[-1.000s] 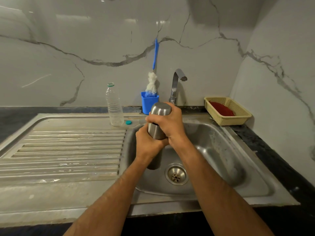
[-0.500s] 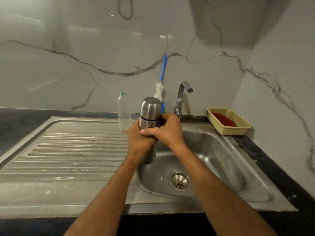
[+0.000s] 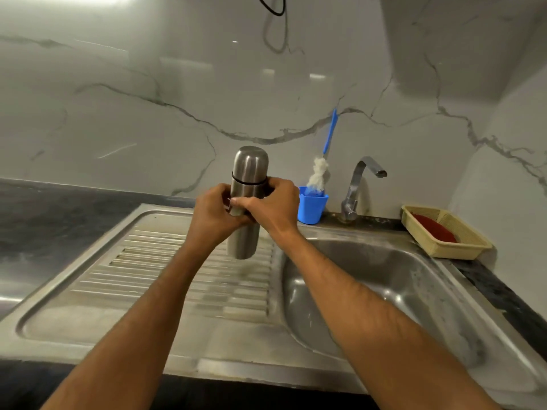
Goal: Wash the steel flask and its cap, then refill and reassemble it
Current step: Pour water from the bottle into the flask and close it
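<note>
Steel flask (image 3: 244, 229): upright, held in the air at centre frame, above the ribbed draining board (image 3: 165, 270) just left of the basin. Brushed metal body; lower end free below the hands.

Cap (image 3: 251, 164): domed steel, seated on top of the flask, a dark ring at the join.

Left hand (image 3: 211, 216): wrapped round the flask's middle from the left, fingers curled about the body, grasping it.

Right hand (image 3: 273, 204): grasping the flask from the right, just under the dark ring; fingers (image 3: 239, 201) curled across the front of the body, thumb behind near the join. The two hands touch each other.

Sink (image 3: 370, 291): stainless basin, lower right of frame, set in the same steel unit as the draining board.

Tap (image 3: 359, 184): chrome, curved spout, behind the basin at right of centre; no water seen at the spout.

Blue cup (image 3: 312, 208): plastic, standing on the rim behind the basin, just left of the tap, just right of the right hand.

Bottle brush (image 3: 324, 161): blue handle, white fluffy head, standing in the blue cup and leaning on the wall.

Basket (image 3: 461, 247): cream woven plastic, on the dark table at right of frame, holding a red item (image 3: 433, 230).

Wall (image 3: 148, 99): white marble-look panels with grey veins, upper frame.
</note>
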